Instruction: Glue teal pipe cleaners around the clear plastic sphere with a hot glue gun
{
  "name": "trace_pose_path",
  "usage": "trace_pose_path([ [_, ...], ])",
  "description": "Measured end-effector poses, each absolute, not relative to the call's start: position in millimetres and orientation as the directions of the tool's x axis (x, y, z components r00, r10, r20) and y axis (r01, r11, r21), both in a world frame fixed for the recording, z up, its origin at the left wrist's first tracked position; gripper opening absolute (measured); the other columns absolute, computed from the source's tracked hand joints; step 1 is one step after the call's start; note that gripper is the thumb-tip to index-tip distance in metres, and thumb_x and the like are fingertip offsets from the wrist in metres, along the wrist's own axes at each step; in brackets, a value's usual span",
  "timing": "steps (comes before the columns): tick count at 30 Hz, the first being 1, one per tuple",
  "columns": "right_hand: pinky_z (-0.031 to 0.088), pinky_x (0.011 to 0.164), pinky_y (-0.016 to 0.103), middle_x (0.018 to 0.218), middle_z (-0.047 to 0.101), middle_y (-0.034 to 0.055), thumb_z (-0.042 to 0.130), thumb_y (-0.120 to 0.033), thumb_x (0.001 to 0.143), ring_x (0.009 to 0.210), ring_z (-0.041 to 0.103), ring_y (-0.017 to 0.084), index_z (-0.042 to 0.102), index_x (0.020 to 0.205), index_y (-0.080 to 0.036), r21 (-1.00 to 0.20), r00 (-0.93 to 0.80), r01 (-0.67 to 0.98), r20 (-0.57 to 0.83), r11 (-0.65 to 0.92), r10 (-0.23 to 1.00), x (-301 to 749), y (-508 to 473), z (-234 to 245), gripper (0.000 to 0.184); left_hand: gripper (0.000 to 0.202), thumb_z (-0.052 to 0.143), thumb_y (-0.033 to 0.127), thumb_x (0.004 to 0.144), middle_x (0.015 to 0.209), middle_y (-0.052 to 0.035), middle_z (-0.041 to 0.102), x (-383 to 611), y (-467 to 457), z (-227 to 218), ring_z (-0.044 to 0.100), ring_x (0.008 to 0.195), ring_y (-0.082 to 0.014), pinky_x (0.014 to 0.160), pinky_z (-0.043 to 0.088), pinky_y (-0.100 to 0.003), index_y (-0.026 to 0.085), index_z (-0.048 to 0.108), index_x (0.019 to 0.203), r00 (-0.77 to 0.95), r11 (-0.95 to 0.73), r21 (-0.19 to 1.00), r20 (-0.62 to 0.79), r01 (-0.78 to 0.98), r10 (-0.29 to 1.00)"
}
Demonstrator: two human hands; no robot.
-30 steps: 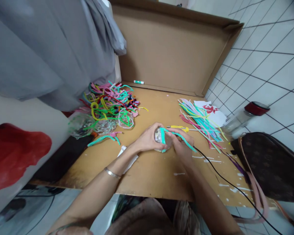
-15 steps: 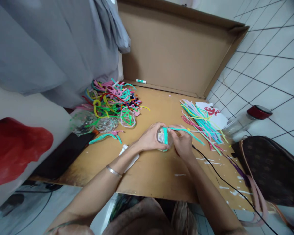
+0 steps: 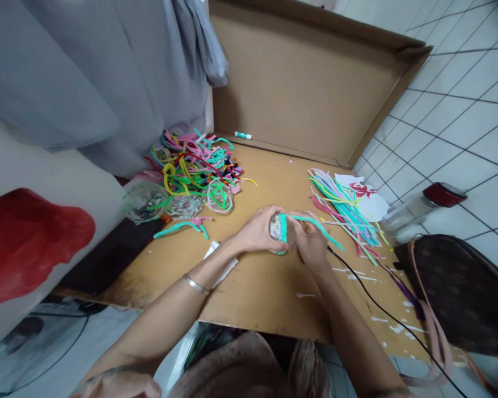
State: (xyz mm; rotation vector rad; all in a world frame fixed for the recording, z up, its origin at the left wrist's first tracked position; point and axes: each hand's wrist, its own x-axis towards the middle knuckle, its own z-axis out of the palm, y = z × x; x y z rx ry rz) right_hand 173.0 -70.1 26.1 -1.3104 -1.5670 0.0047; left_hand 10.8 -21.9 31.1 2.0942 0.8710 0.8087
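Observation:
My left hand (image 3: pixel 258 229) is cupped around a small clear plastic ball (image 3: pixel 277 229) above the brown cardboard work surface (image 3: pixel 257 287). A teal foam strip (image 3: pixel 311 225) lies wrapped over the ball and trails off to the right. My right hand (image 3: pixel 311 241) is closed on the ball and the strip from the right side, fingers pressing the strip against it. Both hands touch at the ball, in the middle of the surface.
A tangled heap of coloured strips (image 3: pixel 195 163) and clear balls (image 3: pixel 182 205) lies at the back left. Straight strips (image 3: pixel 344 213) lie at the right beside a red-capped jar (image 3: pixel 423 204), a brown bag (image 3: pixel 465 293) and a black cable (image 3: pixel 382 312). A marker (image 3: pixel 243 135) rests by the cardboard wall.
The view has shifted slightly. My right fingers have slid along the teal strip on the ball; both hands stay on the ball in about the same spot.

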Motion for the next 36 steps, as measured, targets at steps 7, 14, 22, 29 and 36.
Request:
trace_pose_path([
  [7,0.053,0.077,0.033,0.084,0.074,0.0024,0.058,-0.03,0.087,0.078,0.068,0.018,0.071,0.082,-0.022,-0.653,0.215,0.594,0.692,0.469,0.69,167,-76,36,0.016,0.072,0.081,0.032,0.053,0.109,-0.0055,0.061,11,-18,29,0.059,0.099,-0.025,0.088,0.049,-0.039,0.019,0.05,0.117,0.566,-0.486,0.82,0.257,0.3,0.783],
  [14,0.054,0.075,0.033,0.081,0.075,0.0022,0.06,-0.033,0.086,0.076,0.069,0.019,0.073,0.084,-0.024,-0.601,0.232,0.678,0.721,0.423,0.653,171,-74,35,0.016,0.072,0.082,0.034,0.053,0.111,-0.0062,0.061,11,-19,30,0.059,0.102,-0.0267,0.091,0.048,-0.041,0.02,0.05,0.115,0.572,-0.507,0.8,0.263,0.321,0.777],
  [22,0.056,0.078,0.035,0.086,0.076,0.0041,0.064,-0.032,0.085,0.083,0.07,0.019,0.075,0.088,-0.023,-0.633,0.21,0.587,0.722,0.505,0.66,166,-87,56,0.014,0.072,0.081,0.035,0.054,0.111,-0.007,0.06,11,-18,29,0.059,0.102,-0.0261,0.092,0.048,-0.041,0.018,0.049,0.116,0.571,-0.506,0.804,0.267,0.312,0.776],
  [29,0.057,0.079,0.037,0.085,0.076,0.0038,0.066,-0.034,0.084,0.082,0.07,0.02,0.075,0.082,-0.024,-0.627,0.202,0.567,0.735,0.534,0.647,163,-90,68,0.013,0.07,0.081,0.034,0.054,0.109,-0.005,0.06,11,-18,29,0.059,0.1,-0.025,0.09,0.048,-0.039,0.019,0.05,0.115,0.574,-0.51,0.804,0.272,0.306,0.772],
  [36,0.054,0.072,0.03,0.077,0.071,0.0007,0.063,-0.029,0.086,0.077,0.067,0.016,0.07,0.074,-0.021,-0.704,0.243,0.475,0.682,0.528,0.69,163,-89,68,0.016,0.07,0.081,0.034,0.053,0.106,-0.0062,0.062,10,-21,33,0.059,0.099,-0.0258,0.088,0.049,-0.04,0.017,0.052,0.115,0.585,-0.501,0.809,0.255,0.307,0.77],
])
